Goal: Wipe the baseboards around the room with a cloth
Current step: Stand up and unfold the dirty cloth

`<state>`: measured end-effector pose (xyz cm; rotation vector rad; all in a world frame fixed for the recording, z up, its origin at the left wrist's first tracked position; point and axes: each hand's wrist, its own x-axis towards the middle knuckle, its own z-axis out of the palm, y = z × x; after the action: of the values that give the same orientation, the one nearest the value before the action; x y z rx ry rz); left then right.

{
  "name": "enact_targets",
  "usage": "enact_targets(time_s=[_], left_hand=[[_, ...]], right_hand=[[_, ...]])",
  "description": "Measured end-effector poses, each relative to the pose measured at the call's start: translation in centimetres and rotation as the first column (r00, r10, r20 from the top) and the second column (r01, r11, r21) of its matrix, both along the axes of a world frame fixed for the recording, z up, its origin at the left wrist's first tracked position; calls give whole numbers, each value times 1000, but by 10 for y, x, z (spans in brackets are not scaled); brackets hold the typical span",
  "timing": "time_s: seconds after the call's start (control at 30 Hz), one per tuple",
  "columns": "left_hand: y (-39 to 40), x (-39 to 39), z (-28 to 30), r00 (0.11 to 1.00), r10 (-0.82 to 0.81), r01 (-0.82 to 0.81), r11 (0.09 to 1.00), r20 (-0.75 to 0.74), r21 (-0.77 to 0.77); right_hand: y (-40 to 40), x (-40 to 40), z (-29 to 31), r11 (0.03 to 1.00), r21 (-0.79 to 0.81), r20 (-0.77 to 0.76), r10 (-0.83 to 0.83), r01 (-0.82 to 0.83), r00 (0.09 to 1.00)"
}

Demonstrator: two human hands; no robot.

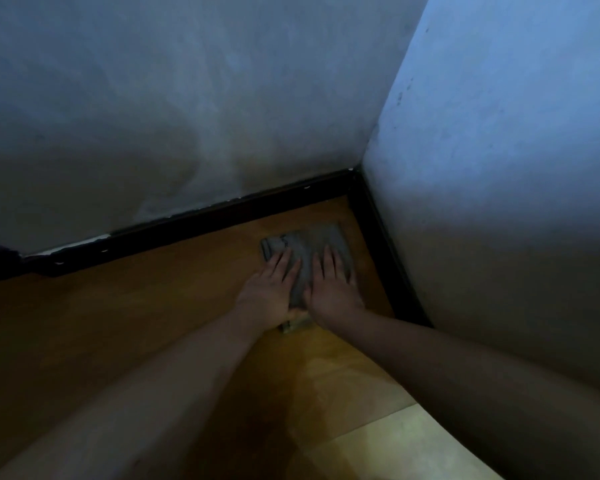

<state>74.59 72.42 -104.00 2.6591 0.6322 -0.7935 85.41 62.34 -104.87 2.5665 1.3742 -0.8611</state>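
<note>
Off to the left of my fingers a dark baseboard (pixel 201 225) runs along the foot of the pale wall (pixel 174 109), its top edge chipped in spots. My left hand (pixel 269 289) lies flat on the wooden floor (pixel 125 313), palm down, fingers stretched forward and slightly fanned, their tips resting on the near left part of the grey cloth (pixel 309 247). The cloth lies flat on the floor in the corner, under and just beyond both sets of fingers, apart from the baseboard ahead of it. My right hand (pixel 333 289) lies just beside the left, also palm down with fingers extended and a little apart, pressing on the cloth's right side; neither hand pinches anything. Just to the right of those fingers a second dark baseboard (pixel 383 251) runs along the bluish right wall (pixel 499 140), near the cloth's edge; whether they touch I cannot tell.
</note>
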Motion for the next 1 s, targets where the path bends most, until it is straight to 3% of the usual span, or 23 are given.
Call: enact_targets(time_s=[0.3,0.53,0.8,0.87,1.0], left_hand=[[22,55,20,997,-2,4,1000,-79,25],[36,68,32,980,-100,115,990,-172,80],[26,69,38,974,-64,94,987,-216,133],[20,66,36,981,-34,69,981,-192,182],[1,34,18,998,29,-38,982,48,185]], right_hand=[[26,55,2,999,-8,37,40,-39,999],[34,64,5,999,-32,17,38,-37,999],[27,60,14,993,-97,-8,-66,65,998],[22,57,15,998,-28,56,-45,47,997],[-10,22,8,986,149,138,49,-70,989]])
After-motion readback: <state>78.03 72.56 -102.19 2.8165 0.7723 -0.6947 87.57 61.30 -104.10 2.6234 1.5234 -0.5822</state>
